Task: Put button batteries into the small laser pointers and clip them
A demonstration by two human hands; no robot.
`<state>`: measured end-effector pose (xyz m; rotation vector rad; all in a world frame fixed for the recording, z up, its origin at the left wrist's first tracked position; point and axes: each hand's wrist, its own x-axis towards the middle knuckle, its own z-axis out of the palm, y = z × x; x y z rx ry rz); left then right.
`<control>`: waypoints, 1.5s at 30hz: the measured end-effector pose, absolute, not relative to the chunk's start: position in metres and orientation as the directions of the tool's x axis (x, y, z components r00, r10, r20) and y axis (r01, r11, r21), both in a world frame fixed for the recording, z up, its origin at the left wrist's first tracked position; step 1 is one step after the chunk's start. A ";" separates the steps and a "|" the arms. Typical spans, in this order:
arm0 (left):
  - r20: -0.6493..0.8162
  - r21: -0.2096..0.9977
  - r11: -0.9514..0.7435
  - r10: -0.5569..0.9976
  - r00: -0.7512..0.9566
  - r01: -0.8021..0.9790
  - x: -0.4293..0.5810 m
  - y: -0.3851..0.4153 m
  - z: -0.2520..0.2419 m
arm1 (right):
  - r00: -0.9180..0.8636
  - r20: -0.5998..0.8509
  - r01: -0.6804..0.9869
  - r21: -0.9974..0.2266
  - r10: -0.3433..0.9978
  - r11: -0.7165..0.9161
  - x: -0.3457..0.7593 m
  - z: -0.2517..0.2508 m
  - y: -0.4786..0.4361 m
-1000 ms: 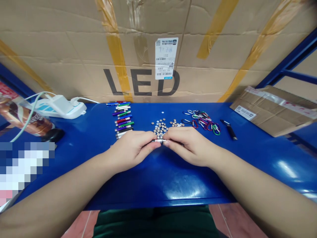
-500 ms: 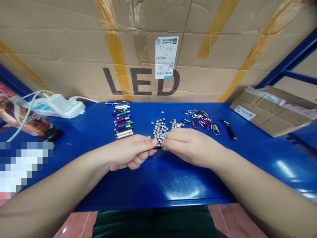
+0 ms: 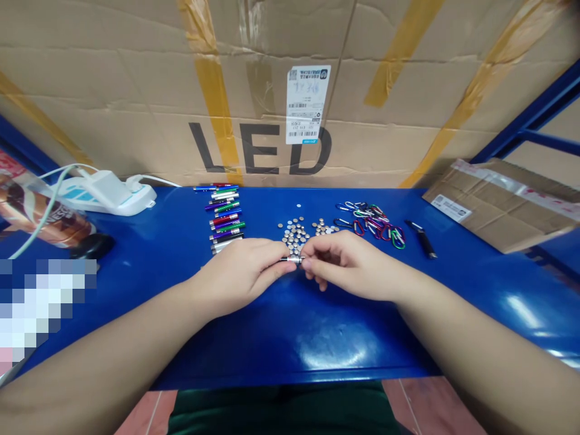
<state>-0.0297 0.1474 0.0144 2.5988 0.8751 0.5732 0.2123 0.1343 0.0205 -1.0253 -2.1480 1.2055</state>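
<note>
My left hand [image 3: 254,266] is closed around a small black-and-silver penlight [image 3: 292,259], its thumb and forefinger pinching the barrel. The fingertips of my right hand [image 3: 348,263] pinch the silver end of the same penlight, which lies level between both hands above the table. Much of its barrel is hidden in the left fingers. Just behind it lies a scatter of button cells [image 3: 296,232], partly covered by the hands. A column of metal penlights [image 3: 225,222] in several colours lies beyond my left hand. Beyond my right hand is a pile of coloured carabiners [image 3: 371,220].
A black-handled tool [image 3: 423,240] lies right of the carabiners, near a small cardboard box [image 3: 507,202]. On the left are a white power strip [image 3: 109,193] and a bottle [image 3: 45,211]. A large carton [image 3: 149,139] stands behind the blue table [image 3: 281,344].
My left hand has turned so its back faces up and its fingers have shifted. The right fingers have opened slightly into a thumb-and-finger pinch, and more of the penlight shows.
</note>
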 end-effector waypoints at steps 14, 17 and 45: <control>-0.128 0.846 -0.249 0.763 0.633 0.471 -0.023 0.144 0.021 | -0.709 0.414 0.423 -0.398 0.571 0.814 0.214 0.024 0.131; -0.370 0.908 0.141 0.711 0.598 0.394 -0.022 0.145 0.021 | -0.756 0.450 0.459 -0.151 0.475 0.875 0.213 0.023 0.130; -0.119 0.798 -0.295 0.778 0.617 0.525 -0.023 0.145 0.021 | -0.640 0.345 0.394 -0.621 0.687 0.678 0.213 0.016 0.139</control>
